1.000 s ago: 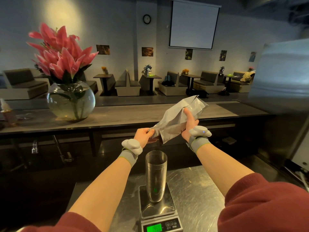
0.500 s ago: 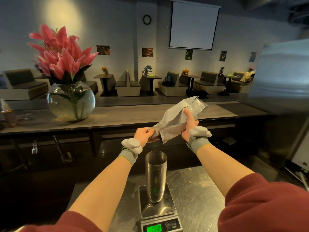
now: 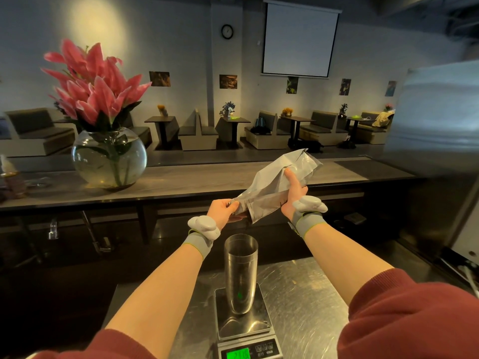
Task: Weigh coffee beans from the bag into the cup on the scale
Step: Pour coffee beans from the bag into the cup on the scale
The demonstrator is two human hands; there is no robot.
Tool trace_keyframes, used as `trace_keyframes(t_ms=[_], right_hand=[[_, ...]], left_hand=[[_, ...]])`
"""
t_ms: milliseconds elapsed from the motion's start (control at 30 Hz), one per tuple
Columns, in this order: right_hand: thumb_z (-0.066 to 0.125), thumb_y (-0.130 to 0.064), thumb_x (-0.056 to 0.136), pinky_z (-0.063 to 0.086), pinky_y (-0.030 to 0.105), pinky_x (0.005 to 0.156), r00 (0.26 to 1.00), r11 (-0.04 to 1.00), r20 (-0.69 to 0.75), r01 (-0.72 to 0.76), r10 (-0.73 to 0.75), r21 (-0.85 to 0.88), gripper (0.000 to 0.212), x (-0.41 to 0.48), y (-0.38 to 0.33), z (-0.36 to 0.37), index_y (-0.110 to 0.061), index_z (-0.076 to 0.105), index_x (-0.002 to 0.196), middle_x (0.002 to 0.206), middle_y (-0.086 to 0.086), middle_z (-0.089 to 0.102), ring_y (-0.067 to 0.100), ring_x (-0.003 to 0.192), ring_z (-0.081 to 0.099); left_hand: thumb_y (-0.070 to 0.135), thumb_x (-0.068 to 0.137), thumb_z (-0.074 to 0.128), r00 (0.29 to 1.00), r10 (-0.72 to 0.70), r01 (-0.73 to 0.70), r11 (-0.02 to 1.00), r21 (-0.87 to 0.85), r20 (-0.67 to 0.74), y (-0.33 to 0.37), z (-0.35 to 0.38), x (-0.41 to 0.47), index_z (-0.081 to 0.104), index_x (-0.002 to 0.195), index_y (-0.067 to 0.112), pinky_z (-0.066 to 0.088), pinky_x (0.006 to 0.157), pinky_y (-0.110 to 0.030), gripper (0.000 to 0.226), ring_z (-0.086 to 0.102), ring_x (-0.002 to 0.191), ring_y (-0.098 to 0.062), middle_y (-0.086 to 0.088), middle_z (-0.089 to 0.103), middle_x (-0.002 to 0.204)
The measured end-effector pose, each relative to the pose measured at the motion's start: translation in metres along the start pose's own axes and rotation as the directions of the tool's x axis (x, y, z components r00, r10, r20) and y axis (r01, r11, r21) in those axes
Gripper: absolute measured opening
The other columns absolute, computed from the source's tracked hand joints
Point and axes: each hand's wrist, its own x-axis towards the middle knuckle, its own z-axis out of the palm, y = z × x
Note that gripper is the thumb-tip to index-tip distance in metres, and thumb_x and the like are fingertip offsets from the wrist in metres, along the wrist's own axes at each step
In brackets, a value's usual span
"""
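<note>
- On the brushed steel worktop: digital scale, steel platform, green-lit display at the near edge.
- Cup: tall, tapered, polished metal; upright on the scale platform.
- Bag: grey, crinkled foil; tilted, lower end above the cup, not touching it.
- Left hand: fingers pinched on the bag's lower corner.
- Right hand: wrapped around the bag's middle, thumb up its face.
- Beyond: dark wood counter; round glass vase of pink lilies; booth seating, wall clock, projection screen.
- Right edge: blurred grey appliance.
</note>
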Motion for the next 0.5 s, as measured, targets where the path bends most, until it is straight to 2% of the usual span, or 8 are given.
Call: trace_keyframes(t_ms=[200, 500], right_hand=[[0.061, -0.058, 0.079, 0.030, 0.045, 0.112, 1.000, 1.000, -0.001, -0.003, 0.003, 0.030, 0.094, 0.0004, 0.0004, 0.0016, -0.023, 0.012, 0.151, 0.151, 0.007, 0.031, 0.031, 0.137, 0.034], [0.060, -0.054, 0.081, 0.029, 0.043, 0.113, 1.000, 1.000, 0.003, 0.010, -0.011, 0.028, 0.092, 0.0018, 0.0004, 0.0006, -0.021, 0.011, 0.151, 0.152, 0.007, 0.030, 0.031, 0.139, 0.032]], left_hand=[[0.015, 0.095, 0.046, 1.000, 0.005, -0.005, 1.000, -0.003, -0.003, 0.0012, 0.0004, -0.0003, 0.055, 0.123, 0.001, 0.051, 0.095, -0.040, 0.032, 0.061, 0.113, -0.034, -0.020, 0.059, 0.126], [0.013, 0.096, 0.044, 1.000, 0.015, -0.015, 1.000, -0.009, -0.013, 0.0012, 0.0015, -0.0019, 0.053, 0.125, -0.001, 0.051, 0.096, -0.042, 0.034, 0.061, 0.113, -0.036, -0.021, 0.059, 0.127]])
